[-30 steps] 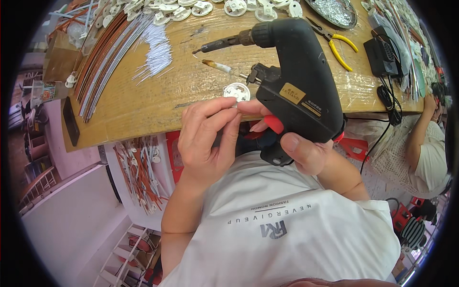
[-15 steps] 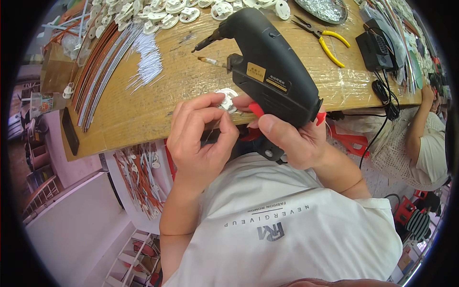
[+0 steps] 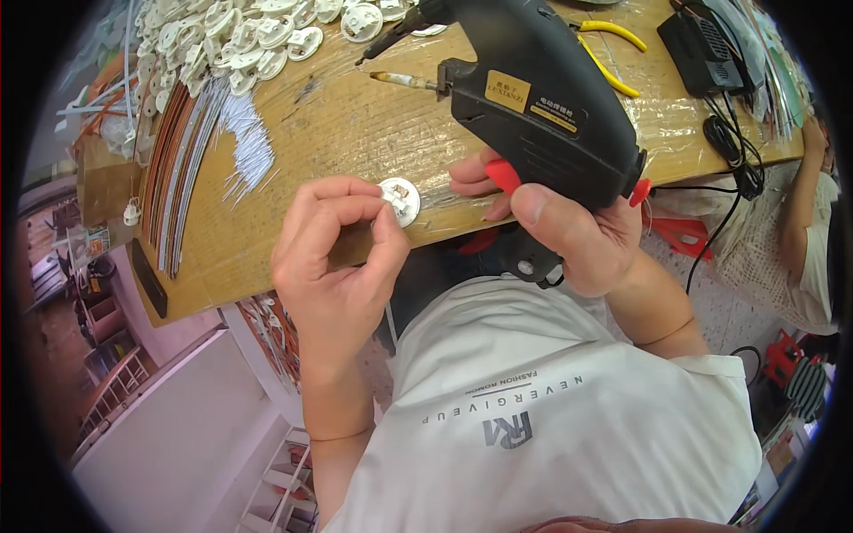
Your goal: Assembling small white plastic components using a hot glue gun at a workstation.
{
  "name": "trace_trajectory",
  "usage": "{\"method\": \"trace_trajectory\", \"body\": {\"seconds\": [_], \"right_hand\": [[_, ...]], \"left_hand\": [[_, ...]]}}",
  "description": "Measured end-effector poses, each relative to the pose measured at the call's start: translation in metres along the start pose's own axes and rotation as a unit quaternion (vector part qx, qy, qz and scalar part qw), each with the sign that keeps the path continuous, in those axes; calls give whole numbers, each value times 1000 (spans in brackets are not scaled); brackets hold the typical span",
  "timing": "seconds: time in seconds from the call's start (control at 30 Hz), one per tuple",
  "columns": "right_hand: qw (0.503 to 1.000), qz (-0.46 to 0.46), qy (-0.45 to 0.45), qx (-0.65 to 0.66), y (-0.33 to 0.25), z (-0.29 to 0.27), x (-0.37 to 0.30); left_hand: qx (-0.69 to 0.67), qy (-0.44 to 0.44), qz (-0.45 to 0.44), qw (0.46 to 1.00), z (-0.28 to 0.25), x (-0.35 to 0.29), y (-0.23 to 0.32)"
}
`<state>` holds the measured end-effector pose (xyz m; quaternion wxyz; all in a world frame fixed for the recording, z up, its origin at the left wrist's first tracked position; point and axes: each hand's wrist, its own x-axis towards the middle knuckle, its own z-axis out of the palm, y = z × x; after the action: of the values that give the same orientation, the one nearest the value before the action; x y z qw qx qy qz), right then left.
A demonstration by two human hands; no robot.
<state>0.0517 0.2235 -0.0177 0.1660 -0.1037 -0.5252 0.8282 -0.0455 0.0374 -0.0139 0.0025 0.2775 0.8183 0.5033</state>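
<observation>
My right hand point(image 3: 577, 235) grips a black soldering gun point(image 3: 560, 147) by its handle, with the fingers about its red trigger point(image 3: 504, 176). The gun points left above the bench, its discoloured soldering tip point(image 3: 400, 80) under a black feed nozzle point(image 3: 391, 43). My left hand point(image 3: 333, 258) is closed in a pinch at the left edge of a small round white plastic base point(image 3: 403, 202). Metal pieces show in the base's middle. The tip stays apart from the base, up and away from it. The fingertips hide part of the base's edge.
Many similar white bases point(image 3: 253, 40) heap at the back left. Beside them lie brown and grey wires point(image 3: 182, 169) and short white wires point(image 3: 249, 142). Yellow-handled pliers point(image 3: 613, 67) and a black power adapter point(image 3: 697, 58) are at right. Another person's arm point(image 3: 804, 178) shows far right.
In the picture, the soldering gun and my right hand have shifted right and away from my left hand. My left hand and the base have come left and slightly down, leaving the base more visible.
</observation>
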Motion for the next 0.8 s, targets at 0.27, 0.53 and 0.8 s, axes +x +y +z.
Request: {"method": "trace_trajectory", "body": {"seconds": [0.27, 0.53, 0.8], "right_hand": [[998, -32, -48, -38, 7, -10, -2], [999, 4, -46, -14, -1, -8, 0], [998, 41, -49, -5, -7, -9, -1]], "left_hand": [[2, -41, -38, 998, -4, 5, 12], [51, -75, 0, 996, -8, 20, 17], [59, -87, -11, 994, -7, 20, 23]]}}
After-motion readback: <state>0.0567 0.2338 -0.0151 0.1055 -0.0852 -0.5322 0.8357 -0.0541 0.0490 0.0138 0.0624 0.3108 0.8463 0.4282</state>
